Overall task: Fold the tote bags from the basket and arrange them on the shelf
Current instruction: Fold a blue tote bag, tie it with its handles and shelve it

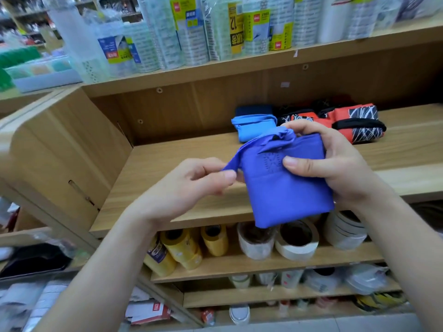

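A folded purple-blue tote bag (285,188) hangs in the air in front of the wooden shelf (182,164). My right hand (335,161) grips its upper right part, thumb on the front and fingers over the top by the bunched handle. My left hand (191,183) pinches the bag's strap at its left side. On the shelf behind lie folded bags: a light blue one (254,127), a dark blue one (254,110) behind it, and orange-and-black patterned ones (354,121) to the right. The basket is out of view.
The shelf above holds wrapped rolls and packs (215,32). Below are yellow rolls (184,250) and white tape rolls (297,238). A wooden side panel (60,144) closes the shelf on the left. The shelf's left half is bare wood.
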Demonstrator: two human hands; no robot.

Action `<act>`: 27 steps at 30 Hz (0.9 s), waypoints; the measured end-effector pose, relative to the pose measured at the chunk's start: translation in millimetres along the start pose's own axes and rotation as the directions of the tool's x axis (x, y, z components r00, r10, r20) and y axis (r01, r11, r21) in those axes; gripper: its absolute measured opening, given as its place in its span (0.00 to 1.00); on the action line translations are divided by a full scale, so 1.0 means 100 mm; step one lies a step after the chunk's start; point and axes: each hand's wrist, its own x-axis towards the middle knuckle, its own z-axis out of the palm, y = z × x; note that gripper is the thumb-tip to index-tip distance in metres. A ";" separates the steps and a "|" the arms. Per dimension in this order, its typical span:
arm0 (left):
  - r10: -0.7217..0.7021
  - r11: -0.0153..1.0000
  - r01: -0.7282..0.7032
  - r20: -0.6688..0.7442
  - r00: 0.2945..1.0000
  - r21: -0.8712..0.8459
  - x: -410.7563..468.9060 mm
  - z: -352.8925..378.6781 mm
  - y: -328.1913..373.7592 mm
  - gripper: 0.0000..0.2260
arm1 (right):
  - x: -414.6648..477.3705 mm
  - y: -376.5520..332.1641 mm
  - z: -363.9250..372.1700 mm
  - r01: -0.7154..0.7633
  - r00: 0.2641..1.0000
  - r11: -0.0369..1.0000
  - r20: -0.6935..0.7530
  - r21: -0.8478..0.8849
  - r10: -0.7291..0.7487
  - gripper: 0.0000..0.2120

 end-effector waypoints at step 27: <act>0.179 0.883 -0.243 -0.190 0.965 -0.401 0.07 0.46 -0.22 0.31 | 0.02 0.33 0.16 -0.092 0.893 0.905 -0.368 0.416 0.261 0.20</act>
